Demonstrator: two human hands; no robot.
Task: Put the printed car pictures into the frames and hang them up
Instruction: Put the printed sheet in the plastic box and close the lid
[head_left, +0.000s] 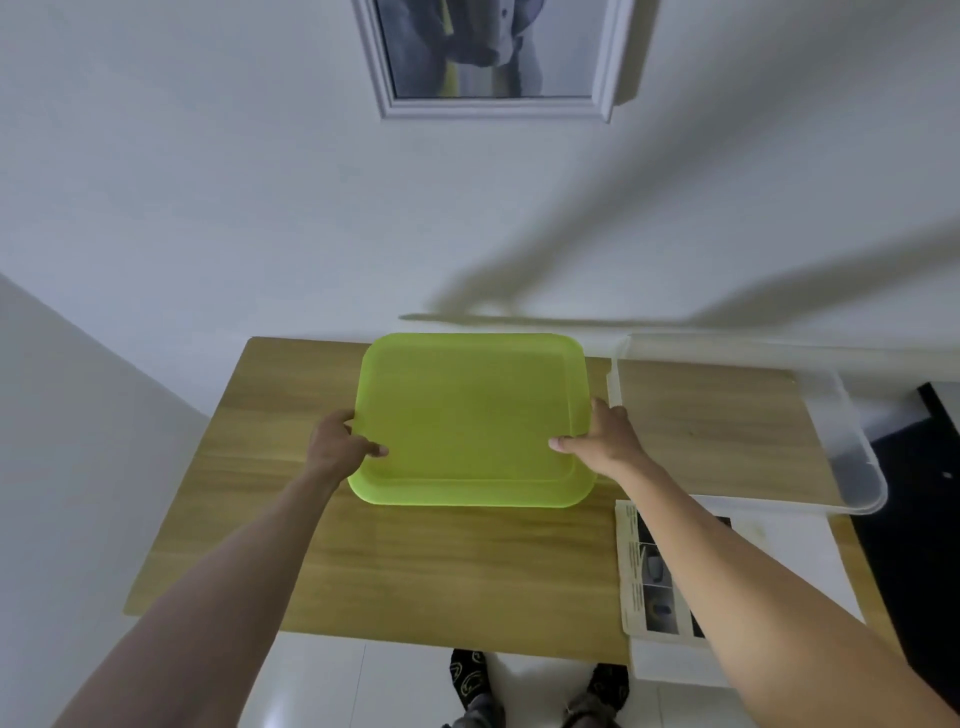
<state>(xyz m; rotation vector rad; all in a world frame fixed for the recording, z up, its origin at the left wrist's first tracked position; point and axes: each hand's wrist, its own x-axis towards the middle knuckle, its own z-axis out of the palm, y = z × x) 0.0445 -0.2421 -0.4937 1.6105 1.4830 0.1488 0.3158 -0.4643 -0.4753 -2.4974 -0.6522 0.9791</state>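
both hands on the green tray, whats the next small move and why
Probably set the tray aside, toward the bare left part of the table. The left hand and right hand grip its two sides, and it is empty. One framed picture already hangs on the wall, and printed sheets lie at the right edge, so clearing the middle likely gives room to work.

**What we are wearing**

Our forearms are bare to the edge of the view, with no sleeves, and our left hand (340, 441) and right hand (605, 439) are uncovered. At the bottom we see our black slippers (470, 675) with a yellow-green printed pattern, above grey trouser legs.
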